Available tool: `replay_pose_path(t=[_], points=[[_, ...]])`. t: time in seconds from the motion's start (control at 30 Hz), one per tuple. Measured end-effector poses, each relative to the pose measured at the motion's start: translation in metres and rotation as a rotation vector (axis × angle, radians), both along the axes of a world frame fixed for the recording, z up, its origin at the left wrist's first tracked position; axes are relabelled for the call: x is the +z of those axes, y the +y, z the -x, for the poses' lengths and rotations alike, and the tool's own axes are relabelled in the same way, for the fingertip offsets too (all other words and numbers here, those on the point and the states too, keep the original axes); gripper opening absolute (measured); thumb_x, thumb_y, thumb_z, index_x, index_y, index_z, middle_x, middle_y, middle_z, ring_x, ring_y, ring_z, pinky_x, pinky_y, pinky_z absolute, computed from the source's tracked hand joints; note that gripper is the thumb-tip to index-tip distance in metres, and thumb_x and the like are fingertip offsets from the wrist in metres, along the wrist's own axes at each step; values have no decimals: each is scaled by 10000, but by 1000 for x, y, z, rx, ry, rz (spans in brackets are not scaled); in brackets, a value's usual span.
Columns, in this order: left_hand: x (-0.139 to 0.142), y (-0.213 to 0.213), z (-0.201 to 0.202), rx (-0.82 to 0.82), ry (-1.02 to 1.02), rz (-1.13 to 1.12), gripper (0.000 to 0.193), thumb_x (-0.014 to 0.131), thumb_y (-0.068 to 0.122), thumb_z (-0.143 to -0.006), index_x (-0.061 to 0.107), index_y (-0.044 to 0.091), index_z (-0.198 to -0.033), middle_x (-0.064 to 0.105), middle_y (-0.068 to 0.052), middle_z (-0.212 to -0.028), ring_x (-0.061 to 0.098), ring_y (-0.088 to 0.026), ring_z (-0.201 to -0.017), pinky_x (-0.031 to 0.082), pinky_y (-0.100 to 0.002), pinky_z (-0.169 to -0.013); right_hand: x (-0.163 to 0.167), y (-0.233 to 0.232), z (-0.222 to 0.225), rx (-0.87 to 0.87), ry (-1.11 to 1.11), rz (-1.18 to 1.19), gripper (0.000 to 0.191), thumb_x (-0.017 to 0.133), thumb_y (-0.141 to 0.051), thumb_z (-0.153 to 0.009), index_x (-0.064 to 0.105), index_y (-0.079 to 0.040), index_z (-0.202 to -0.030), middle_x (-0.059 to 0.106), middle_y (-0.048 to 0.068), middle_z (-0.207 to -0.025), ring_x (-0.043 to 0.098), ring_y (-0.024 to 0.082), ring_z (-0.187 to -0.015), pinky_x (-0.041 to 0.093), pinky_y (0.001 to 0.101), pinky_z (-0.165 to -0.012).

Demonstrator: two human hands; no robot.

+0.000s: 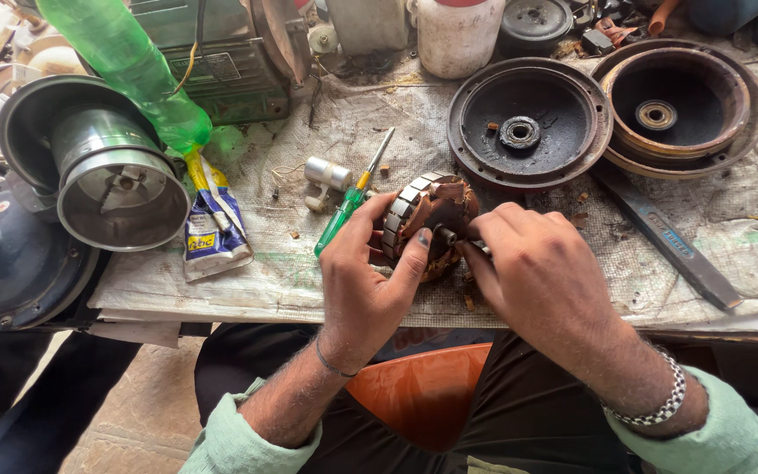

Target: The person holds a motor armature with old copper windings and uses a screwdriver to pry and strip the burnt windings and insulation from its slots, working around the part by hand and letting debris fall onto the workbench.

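While tilted on edge at table front, motor stator point(427, 224) gripped by both hands.

Left hand point(370, 281) wrapped narrow round laminated rim at 9 o'clock, thumb on face; right hand point(532, 281) pinched at centre hub from 3 o'clock, maybe round a small tool, hard to tell. Probably heavy, stiff, greasy; copper windings fragile, best held by steel rim. Green screwdriver point(353, 197) at 10 o'clock.

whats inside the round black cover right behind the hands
Inside the round black cover a dark bearing sits at the centre, with small brown scraps and grime beside it. What lies beneath the cover is hidden.
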State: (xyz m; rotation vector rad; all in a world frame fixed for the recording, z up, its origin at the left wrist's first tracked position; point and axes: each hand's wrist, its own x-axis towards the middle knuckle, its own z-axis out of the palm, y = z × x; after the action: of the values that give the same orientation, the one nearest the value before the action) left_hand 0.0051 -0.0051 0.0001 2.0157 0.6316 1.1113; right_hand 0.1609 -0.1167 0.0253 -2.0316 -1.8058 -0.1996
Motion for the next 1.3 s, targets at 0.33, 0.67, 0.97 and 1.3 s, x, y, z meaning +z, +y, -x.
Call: replay_pose_path(t=[0.33, 0.67, 0.97, 1.3], points=[[-3, -12, 3, -47, -5, -236, 473, 803, 135, -880, 610, 13, -1294, 724, -113, -1083, 737, -206, -889, 601, -308, -782, 3, 1, -4, -172, 238, 191, 204, 716, -237, -875, 679, -36, -867, 684, 122, -812, 702, 317, -781, 556, 457, -690], [-6, -13, 2, -99, -39, -257, 505, 820, 115, -880, 573, -6, -1304, 702, -119, -1064, 748, -196, -869, 623, -301, -759, 6, 6, -8, -214, 443, 205, 132, 719, -178, -834, 729, -47, -849, 733, 93, -769, 749, 253, -697, 589, 401, -662], [-8, -12, 2, -65, -22, -203, 510, 828, 133, -867, 583, 12, -1298, 696, -98, -1057, 730, -179, -849, 612, -296, -730, -5, 3, -10, -38, 361, 3, 163, 714, -94, -809, 731, -44, -962, 720, 119, -851, 722, 303, -740, 571, 416, -642], [-9, -11, 1, -56, -6, -175, 504, 831, 140, -858, 596, 31, -1291, 716, -87, -1069, 731, -170, -836, 604, -292, -716, -12, 1, -7, 85, 142, -135, 209, 751, -77, -749, 674, 5, -924, 695, 134, -890, 697, 337, -822, 563, 431, -722]])
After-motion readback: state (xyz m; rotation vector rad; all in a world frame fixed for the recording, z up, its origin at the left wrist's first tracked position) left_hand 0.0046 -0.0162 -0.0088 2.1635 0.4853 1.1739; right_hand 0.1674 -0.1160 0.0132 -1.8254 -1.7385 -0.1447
